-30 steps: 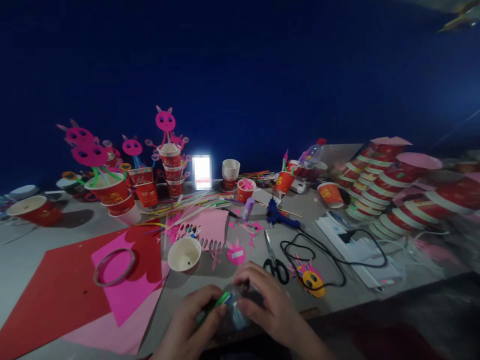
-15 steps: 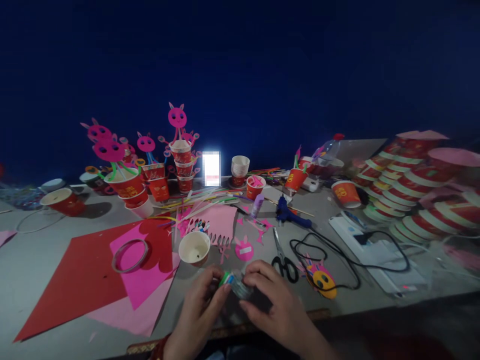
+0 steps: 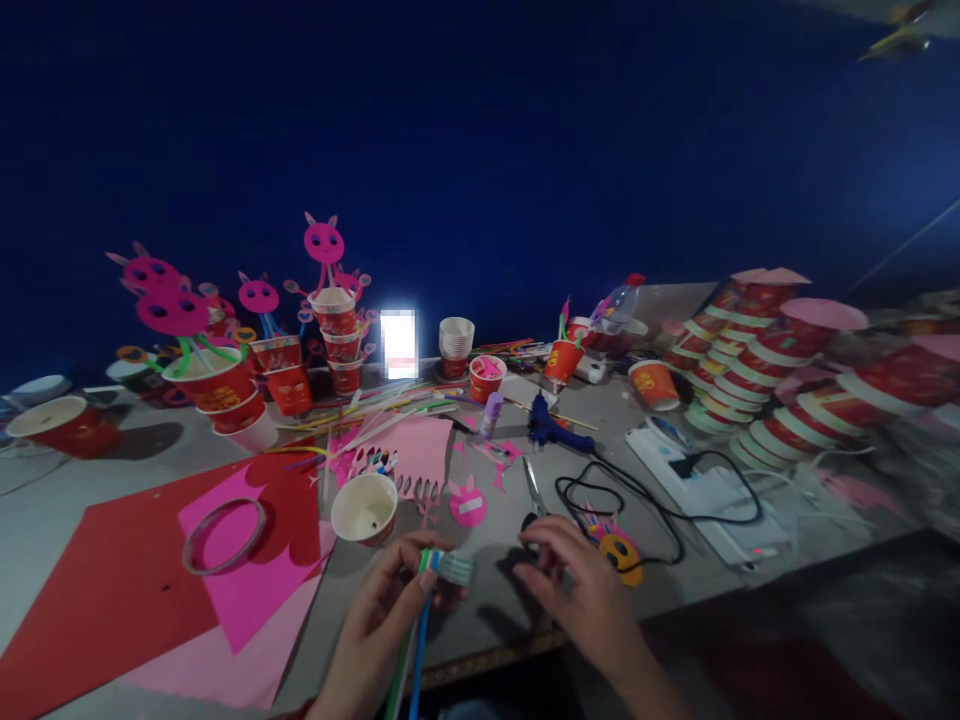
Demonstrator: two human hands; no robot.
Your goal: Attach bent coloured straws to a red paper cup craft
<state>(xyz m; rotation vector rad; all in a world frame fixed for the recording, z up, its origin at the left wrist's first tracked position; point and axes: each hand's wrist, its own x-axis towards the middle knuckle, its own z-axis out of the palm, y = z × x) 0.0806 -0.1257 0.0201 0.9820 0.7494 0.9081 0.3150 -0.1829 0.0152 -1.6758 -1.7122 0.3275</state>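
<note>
My left hand (image 3: 394, 598) pinches several green, white and blue strips (image 3: 417, 650) that hang down toward the table's front edge. A small clear, ribbed piece (image 3: 454, 569) sticks out to the right from the same fingers. My right hand (image 3: 570, 585) is apart from it, thumb and fingers spaced, with nothing visible between them. Just behind the right hand lie scissors (image 3: 532, 482), their handles partly covered by it. A white-lined paper cup (image 3: 365, 508) stands behind my left hand, and a pink rabbit-eared disc (image 3: 469, 504) lies between cup and scissors.
Red paper (image 3: 112, 580) and a tape ring (image 3: 223, 537) lie at left. A blue glue gun (image 3: 555, 428) trails a black cable to a white power strip (image 3: 697, 500). Red cups (image 3: 772, 370) are stacked at right. Pink-faced figures (image 3: 324, 243) stand in cups at back left.
My right hand has moved away from the left and opened. The strips now hang in view below my left hand. The camera view has shifted to the right.
</note>
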